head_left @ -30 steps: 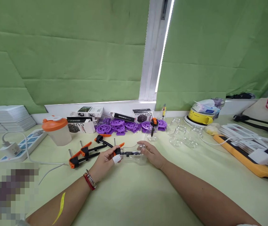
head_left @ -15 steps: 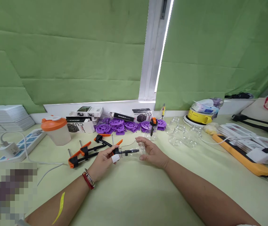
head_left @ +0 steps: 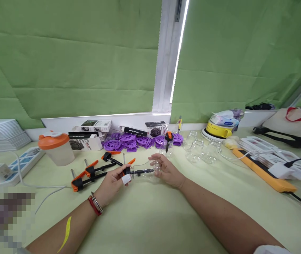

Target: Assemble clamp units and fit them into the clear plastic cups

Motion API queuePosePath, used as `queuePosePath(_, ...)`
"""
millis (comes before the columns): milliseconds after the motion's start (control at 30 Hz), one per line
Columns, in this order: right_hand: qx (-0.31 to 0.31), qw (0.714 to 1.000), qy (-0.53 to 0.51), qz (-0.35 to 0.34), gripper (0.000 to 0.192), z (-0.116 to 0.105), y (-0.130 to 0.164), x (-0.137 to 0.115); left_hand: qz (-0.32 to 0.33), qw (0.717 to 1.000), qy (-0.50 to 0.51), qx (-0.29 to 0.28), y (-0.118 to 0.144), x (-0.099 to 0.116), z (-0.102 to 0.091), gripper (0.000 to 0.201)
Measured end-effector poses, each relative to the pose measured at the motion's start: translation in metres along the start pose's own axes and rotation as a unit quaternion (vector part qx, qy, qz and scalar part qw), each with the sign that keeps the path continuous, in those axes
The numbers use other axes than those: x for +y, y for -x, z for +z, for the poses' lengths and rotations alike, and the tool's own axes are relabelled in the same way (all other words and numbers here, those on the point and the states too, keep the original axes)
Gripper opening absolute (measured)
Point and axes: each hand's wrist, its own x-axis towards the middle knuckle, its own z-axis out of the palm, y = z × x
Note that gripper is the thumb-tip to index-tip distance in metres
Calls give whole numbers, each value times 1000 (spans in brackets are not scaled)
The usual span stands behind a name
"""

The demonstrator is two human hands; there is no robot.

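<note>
Toward the bench's back edge, the left hand (head_left: 112, 183) gripped the orange-and-black clamp (head_left: 133, 171), its bar reaching inside the clear glass jar (head_left: 147, 173) lying sideways mid-bench, cupped by the right hand (head_left: 167, 171). Steadying the jar firmly would likely keep the clamp centered.

Clear jar (head_left: 146, 171) — sideways, clamp (head_left: 137, 171) inside

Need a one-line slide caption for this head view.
Left hand grips an orange clamp set on a clear glass jar steadied by the right hand on a green table.
</note>
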Motion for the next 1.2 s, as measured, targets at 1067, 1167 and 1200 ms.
queuePosePath(1067, 13, 984, -114, 139, 51, 3, -5, 15, 9, 999, -6, 39, -2, -6, -3, 56)
queuePosePath(1167, 7, 988, -107, 108, 50, 2, -3, 9, 4, 999, 2, 54, -3, -5, -3, 57)
queuePosePath(1200, -2, 988, -114, 102, 49, 1, -3, 7, 3, 998, 2, 58, -3, -4, -3, 58)
